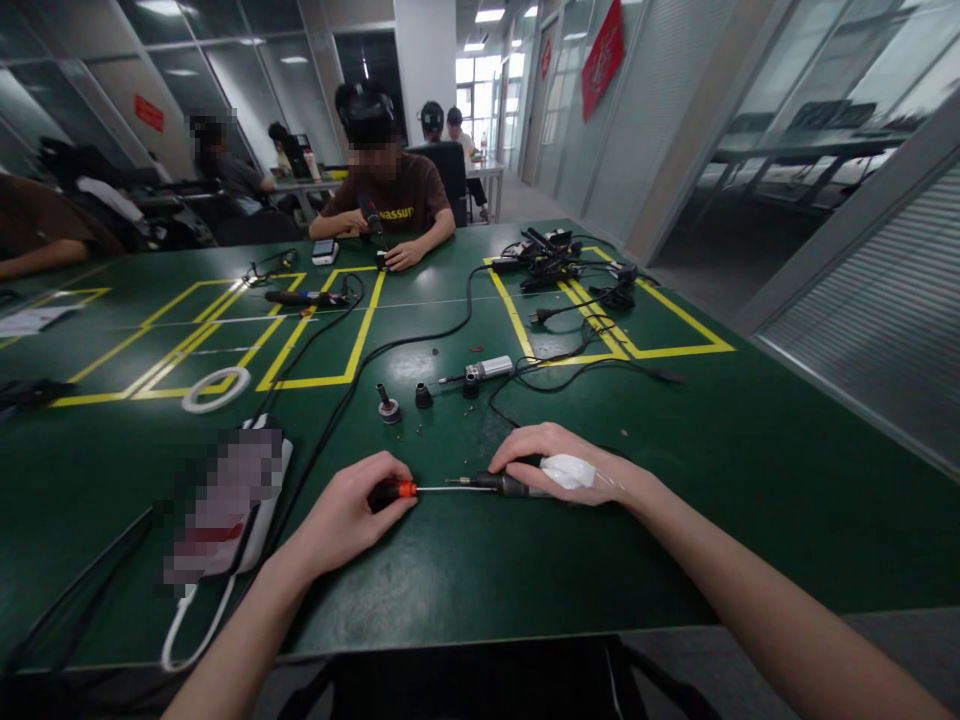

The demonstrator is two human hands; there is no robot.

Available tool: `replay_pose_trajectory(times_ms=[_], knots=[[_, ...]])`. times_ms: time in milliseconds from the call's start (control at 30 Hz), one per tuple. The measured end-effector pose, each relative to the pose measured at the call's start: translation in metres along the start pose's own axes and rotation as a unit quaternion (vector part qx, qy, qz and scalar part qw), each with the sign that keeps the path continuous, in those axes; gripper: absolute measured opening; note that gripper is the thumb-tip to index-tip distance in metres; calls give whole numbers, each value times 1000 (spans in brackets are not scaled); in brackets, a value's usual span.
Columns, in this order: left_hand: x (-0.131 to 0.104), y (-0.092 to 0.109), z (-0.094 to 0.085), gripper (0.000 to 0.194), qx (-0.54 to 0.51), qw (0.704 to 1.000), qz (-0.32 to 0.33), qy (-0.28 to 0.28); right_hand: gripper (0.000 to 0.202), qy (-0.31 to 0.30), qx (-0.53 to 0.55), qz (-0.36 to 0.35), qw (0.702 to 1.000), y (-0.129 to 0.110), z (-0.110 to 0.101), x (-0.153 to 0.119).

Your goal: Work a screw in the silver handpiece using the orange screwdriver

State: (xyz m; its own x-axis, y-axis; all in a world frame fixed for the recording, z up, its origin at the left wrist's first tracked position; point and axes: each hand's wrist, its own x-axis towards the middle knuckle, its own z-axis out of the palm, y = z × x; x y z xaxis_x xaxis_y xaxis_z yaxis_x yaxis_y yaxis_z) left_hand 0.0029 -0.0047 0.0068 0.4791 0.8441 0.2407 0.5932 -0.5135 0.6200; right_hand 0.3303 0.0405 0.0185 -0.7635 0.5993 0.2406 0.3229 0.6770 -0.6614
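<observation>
My left hand (352, 510) is closed around the black and orange handle of a screwdriver (409, 489), whose thin shaft points right. My right hand (555, 462) is curled over a dark cylindrical tool part (504, 484) with a slim metal tip pointing left; its exact kind is unclear. The screwdriver's shaft reaches up to this part; whether they touch I cannot tell. A white dressing (570, 471) covers the back of my right hand. Beyond the hands stand a round metal piece with a stem (388, 406) and two black conical caps (424, 396). A silver cylinder with a rod (487, 368) lies behind them, with several tiny screws nearby.
A phone on a pale block (225, 505) with a white cable lies left. A white ring (216, 390), a black cable (397, 343) and a handheld tool (304, 298) lie farther out. Tangled black cords (547, 260) are heaped at back right. A person (390, 195) works across the green table (750, 480).
</observation>
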Motion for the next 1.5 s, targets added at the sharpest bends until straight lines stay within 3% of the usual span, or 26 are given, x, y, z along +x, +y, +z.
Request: replay_pose_trajectory(times_ms=[1500], knots=[[0, 4, -1, 10, -11, 1000, -2, 1, 28, -9, -3, 5, 1000, -4, -3, -1]])
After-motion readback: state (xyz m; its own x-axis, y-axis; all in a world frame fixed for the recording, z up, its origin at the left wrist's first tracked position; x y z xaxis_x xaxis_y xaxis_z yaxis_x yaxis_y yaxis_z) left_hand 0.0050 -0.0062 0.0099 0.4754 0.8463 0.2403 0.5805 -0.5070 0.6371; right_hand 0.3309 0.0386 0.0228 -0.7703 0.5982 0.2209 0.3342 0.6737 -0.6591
